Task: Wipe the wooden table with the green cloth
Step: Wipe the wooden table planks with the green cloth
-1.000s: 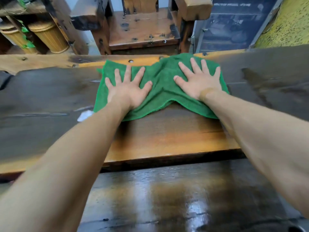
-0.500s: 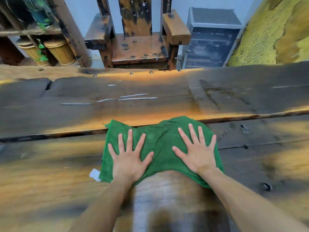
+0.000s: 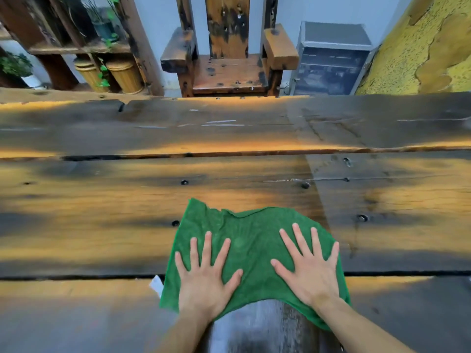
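Note:
The green cloth [image 3: 252, 240] lies spread flat on the wooden table [image 3: 102, 205], on its near middle planks. My left hand [image 3: 206, 281] presses palm-down on the cloth's left half with fingers spread. On the right half my right hand [image 3: 311, 271] presses the same way, fingers apart. Neither hand pinches the fabric. A white tag [image 3: 156, 285] sticks out at the cloth's left edge. A darker, wet-looking stripe runs on the wood just in front of the cloth's near edge, between my forearms.
Beyond the table's far edge stands a heavy wooden armchair [image 3: 230, 72]. A grey cabinet [image 3: 331, 59] is to its right, beside a yellow textured surface [image 3: 420, 52]. Two woven baskets [image 3: 125, 75] and a shelf with plants [image 3: 76, 47] are at the far left.
Both hands have slid the cloth from the table's far edge across the planks toward me. The hands kept the same flat, spread pose.

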Tool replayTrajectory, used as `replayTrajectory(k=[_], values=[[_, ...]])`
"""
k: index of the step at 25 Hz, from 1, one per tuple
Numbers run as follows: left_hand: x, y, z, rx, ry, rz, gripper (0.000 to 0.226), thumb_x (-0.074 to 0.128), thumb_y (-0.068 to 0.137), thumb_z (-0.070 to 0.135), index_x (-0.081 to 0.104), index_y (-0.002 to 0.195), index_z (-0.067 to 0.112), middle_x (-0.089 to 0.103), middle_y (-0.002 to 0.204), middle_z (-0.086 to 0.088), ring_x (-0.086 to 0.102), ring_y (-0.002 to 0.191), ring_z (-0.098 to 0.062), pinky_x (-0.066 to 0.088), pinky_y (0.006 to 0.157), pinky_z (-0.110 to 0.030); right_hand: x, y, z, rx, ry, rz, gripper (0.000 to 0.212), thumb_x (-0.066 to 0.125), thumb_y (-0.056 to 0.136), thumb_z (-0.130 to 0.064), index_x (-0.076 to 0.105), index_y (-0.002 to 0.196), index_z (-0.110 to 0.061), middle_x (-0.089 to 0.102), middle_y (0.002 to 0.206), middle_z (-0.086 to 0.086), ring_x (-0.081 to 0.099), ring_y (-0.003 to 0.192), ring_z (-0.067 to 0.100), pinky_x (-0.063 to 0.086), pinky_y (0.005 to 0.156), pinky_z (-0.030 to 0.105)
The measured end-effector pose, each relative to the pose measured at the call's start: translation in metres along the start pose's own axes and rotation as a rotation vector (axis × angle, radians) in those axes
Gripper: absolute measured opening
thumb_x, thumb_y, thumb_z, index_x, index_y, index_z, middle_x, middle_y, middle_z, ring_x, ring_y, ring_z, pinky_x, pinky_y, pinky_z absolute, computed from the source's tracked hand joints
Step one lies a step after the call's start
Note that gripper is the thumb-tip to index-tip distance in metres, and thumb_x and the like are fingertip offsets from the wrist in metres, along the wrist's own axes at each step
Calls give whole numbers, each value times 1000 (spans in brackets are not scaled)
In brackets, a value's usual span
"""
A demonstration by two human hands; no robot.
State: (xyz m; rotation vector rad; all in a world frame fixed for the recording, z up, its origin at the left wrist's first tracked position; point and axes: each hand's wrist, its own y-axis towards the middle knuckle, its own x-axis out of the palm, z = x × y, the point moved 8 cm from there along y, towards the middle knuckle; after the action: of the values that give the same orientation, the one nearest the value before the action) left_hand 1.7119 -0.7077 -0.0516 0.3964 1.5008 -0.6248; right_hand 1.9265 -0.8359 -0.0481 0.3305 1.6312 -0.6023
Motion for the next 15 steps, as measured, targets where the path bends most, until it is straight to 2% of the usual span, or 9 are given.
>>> replayTrajectory(k=[2,3,7,11,15], values=[[5,-39,4,1,0,-11,76,22,92,80,34,155,39,28,165,-7,27,149,-42,16,110,-73,9,-36,1,-15,-10,-7,78,18,89,-86,19,157,-48,17,167,-10,17,153,32,12,110,77],[8,-56,5,-4,-4,-14,76,22,92,80,33,155,40,27,165,-7,26,149,-42,16,110,-73,12,-53,2,-23,-16,9,78,22,90,-85,23,157,-46,21,166,-8,22,152,33,15,109,77],[16,-119,10,-40,-23,-49,76,22,91,81,32,155,41,25,166,-7,24,150,-42,16,110,-74,24,-117,7,-3,-20,56,79,23,89,-86,19,158,-47,16,167,-11,18,153,35,13,110,77],[20,-183,16,-49,-31,-82,76,22,91,81,34,154,42,27,165,-8,26,149,-42,16,109,-74,31,-174,12,7,-26,50,79,11,86,-89,3,156,-53,0,166,-18,0,155,31,-1,113,73],[27,-255,23,-44,-26,-77,76,21,92,81,32,156,40,23,166,-10,24,150,-43,17,109,-75,44,-246,14,-5,-23,41,78,21,90,-85,14,158,-47,17,167,-11,15,153,35,9,114,73]])
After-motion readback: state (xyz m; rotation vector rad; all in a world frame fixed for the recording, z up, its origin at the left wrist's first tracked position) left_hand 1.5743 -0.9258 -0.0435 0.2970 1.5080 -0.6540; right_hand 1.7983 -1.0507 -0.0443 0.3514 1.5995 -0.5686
